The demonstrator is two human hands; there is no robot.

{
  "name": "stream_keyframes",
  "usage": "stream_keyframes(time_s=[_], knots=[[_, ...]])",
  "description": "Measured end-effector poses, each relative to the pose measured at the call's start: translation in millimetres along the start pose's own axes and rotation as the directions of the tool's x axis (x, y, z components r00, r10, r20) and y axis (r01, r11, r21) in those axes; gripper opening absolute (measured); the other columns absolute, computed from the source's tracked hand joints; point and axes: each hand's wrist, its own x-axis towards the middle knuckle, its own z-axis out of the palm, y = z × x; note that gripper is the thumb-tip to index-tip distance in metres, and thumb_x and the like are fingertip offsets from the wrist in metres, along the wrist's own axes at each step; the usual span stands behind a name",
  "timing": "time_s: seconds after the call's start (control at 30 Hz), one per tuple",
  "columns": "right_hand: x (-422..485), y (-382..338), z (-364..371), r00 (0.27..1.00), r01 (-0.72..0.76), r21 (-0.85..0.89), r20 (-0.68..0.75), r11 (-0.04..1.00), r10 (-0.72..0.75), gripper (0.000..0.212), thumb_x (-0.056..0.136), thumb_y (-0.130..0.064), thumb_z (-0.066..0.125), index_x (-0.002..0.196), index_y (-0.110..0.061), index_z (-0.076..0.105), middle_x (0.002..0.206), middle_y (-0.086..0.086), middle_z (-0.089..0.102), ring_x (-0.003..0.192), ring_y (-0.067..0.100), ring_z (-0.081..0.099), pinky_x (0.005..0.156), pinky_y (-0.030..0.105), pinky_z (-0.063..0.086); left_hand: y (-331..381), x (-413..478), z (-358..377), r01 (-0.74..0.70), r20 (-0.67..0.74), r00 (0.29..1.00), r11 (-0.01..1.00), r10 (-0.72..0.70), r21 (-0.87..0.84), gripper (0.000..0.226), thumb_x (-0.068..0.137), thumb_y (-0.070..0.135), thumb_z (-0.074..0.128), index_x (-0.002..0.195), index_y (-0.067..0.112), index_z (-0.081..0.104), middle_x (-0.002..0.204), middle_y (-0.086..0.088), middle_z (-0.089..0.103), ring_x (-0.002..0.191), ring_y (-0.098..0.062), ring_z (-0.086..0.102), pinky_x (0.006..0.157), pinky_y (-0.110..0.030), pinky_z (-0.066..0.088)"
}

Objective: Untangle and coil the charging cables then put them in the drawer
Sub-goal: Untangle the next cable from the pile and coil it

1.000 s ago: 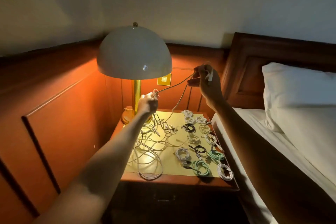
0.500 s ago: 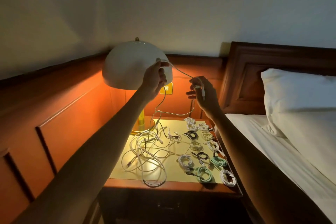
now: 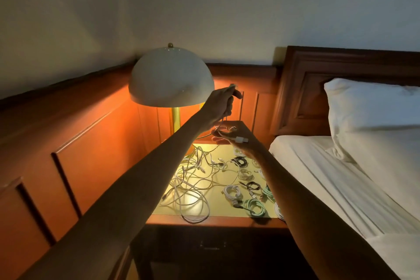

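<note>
Tangled cables [image 3: 191, 179] left on nightstand [image 3: 204, 220], coiled cables [image 3: 247, 179] right.

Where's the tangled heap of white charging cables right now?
Head view: the tangled heap of white charging cables lies on the left half of the yellow-topped wooden nightstand, below the white dome lamp, left of the coiled cables.

The room was dim, lit almost wholly by the lamp [image 3: 171, 84], whose warm glow fell downward and turned the panelling [image 3: 95, 143] left of it orange. The table [image 3: 168, 211] below the lamp glared yellow, the cables [image 3: 188, 179] on it showing pale. The forearms [image 3: 136, 188] in front of the lamp were near-silhouettes. The wall above it stayed grey and flat. Straight lines bowed far from the lamp, toward the edges, and fine detail looked soft.
</note>
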Motion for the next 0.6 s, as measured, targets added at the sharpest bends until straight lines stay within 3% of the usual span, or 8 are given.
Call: stream_keyframes(time_s=[0.07, 0.2, 0.33, 0.43, 0.6], knots=[[-4.2, 8.1, 3.0, 0.998, -0.052, 0.098, 0.028, 0.994, 0.05, 0.038, 0.082, -0.013, 0.074, 0.119, -0.013, 0.067, 0.1, 0.015, 0.075, 0.091, 0.028, 0.075, 0.084, 0.042, 0.061, -7.6, -1.5, -6.2, 0.021, -0.003, 1.0, 1.0, -0.022, -0.02, 0.039, 0.109, 0.029, 0.035, 0.081, 0.012, 0.057, 0.054, 0.005, 0.027, 0.048, -0.009, 0.019, 0.048, -0.025, 0.017], [23.9, 92.2, -9.3, 0.966, -0.186, 0.11, 0.199, 0.976, 0.162, 0.072, 0.075, -0.04, 0.086, 0.13, -0.003, 0.059, 0.125, 0.035, 0.059, 0.12, 0.06, 0.051, 0.103, 0.068, 0.042, -16.2, -0.8, -21.9, 0.04, -0.009, 0.999, 0.992, -0.041, -0.119, 0.037, 0.108, 0.027, 0.034, 0.08, 0.013, 0.052, 0.049, 0.01, 0.025, 0.043, -0.006, 0.018, 0.047, -0.025, 0.014], [-8.8, 20.9, 4.5, 0.959, -0.217, 0.27, 0.237, 0.938, 0.154, 0.048, 0.092, -0.012, 0.063, 0.136, 0.004, 0.053, 0.135, 0.024, 0.059, 0.123, 0.045, 0.058, 0.103, 0.052, 0.049, -22.4, -4.3, -39.5, 0.025, -0.038, 0.999, 0.993, -0.03, -0.113, 0.039, 0.108, 0.025, 0.032, 0.076, 0.013, 0.051, 0.048, 0.008, 0.023, 0.044, -0.008, 0.016, 0.047, -0.025, 0.015], [-10.6, 15.0, 6.8, 0.93, -0.255, 0.455, 0.357, 0.853, 0.088, 0.039, 0.096, -0.011, 0.057, 0.134, -0.004, 0.055, 0.136, 0.024, 0.057, 0.123, 0.04, 0.06, 0.101, 0.048, 0.052, -30.5, -8.3, -52.9, 0.015, -0.081, 0.996, 0.991, -0.026, -0.132, 0.038, 0.108, 0.023, 0.032, 0.075, 0.014, 0.05, 0.049, 0.008, 0.024, 0.044, -0.008, 0.016, 0.047, -0.024, 0.016], [-13.2, 16.3, 18.6, 0.9, -0.352, 0.545, 0.419, 0.761, 0.116, 0.038, 0.095, -0.005, 0.057, 0.133, -0.005, 0.054, 0.134, 0.02, 0.059, 0.12, 0.039, 0.062, 0.092, 0.043, 0.056, -40.7, -15.2, -58.8, 0.005, -0.173, 0.985, 0.992, -0.026, -0.123, 0.038, 0.107, 0.023, 0.034, 0.073, 0.015, 0.049, 0.048, 0.009, 0.028, 0.042, -0.008, 0.02, 0.045, -0.022, 0.02]])
